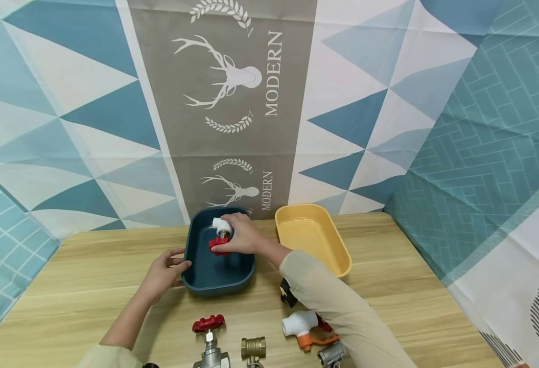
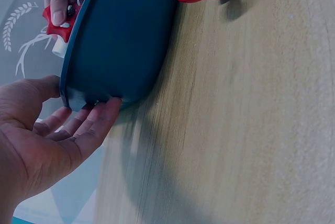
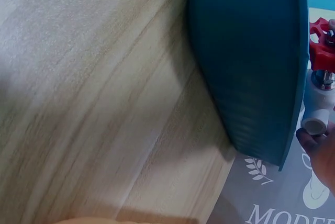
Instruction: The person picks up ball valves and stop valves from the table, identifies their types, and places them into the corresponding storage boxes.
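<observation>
A dark blue plastic bin (image 1: 214, 273) sits at the back of the wooden table. My left hand (image 1: 165, 273) grips its left side, thumb at the rim and fingertips against the outer wall (image 2: 120, 51). Over the bin, my right hand (image 1: 246, 234) holds a white valve with a red handwheel (image 1: 220, 235), its white elbow end toward the back. The right wrist view shows the valve's white body (image 3: 320, 98) beyond the bin's rim, with fingertips beside its open end. Most of the right palm is hidden there.
Right of the blue bin stands a yellow bin (image 1: 312, 232). Nearer lie a red-wheeled metal valve (image 1: 211, 350), a brass valve (image 1: 253, 348), a white valve with an orange handle (image 1: 300, 324), a grey metal fitting (image 1: 331, 353) and a black-and-yellow item (image 1: 287, 294), partly behind the right sleeve.
</observation>
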Demonstrator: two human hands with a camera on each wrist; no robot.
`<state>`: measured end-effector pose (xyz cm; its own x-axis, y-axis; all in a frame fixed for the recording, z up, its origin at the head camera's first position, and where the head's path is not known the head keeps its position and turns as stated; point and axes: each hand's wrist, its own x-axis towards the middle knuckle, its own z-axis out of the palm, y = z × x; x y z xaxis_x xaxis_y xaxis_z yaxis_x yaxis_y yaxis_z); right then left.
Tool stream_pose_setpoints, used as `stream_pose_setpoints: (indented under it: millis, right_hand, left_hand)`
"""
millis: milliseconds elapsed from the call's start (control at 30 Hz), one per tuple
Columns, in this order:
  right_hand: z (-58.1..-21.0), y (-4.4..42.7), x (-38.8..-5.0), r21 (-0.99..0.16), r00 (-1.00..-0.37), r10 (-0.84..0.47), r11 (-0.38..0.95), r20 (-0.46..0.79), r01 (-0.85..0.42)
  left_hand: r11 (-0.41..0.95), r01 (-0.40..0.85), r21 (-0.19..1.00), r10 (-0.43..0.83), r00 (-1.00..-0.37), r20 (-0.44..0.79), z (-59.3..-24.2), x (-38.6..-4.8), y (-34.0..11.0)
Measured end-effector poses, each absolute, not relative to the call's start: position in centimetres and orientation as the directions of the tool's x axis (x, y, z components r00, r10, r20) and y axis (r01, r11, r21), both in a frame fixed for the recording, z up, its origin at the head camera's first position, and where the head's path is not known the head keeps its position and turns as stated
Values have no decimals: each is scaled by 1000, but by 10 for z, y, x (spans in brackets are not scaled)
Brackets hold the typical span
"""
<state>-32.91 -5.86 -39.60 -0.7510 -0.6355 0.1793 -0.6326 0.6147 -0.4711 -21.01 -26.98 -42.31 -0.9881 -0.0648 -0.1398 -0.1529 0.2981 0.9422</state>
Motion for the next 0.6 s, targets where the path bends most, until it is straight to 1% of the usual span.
stream_pose_setpoints:
  millis: [600]
  right_hand:
    - [-404,-65,-329,-496,-763,-622,614,174,-614]
  left_hand:
    - [313,-164,935,-71,-986,-150,-425,-211,-271]
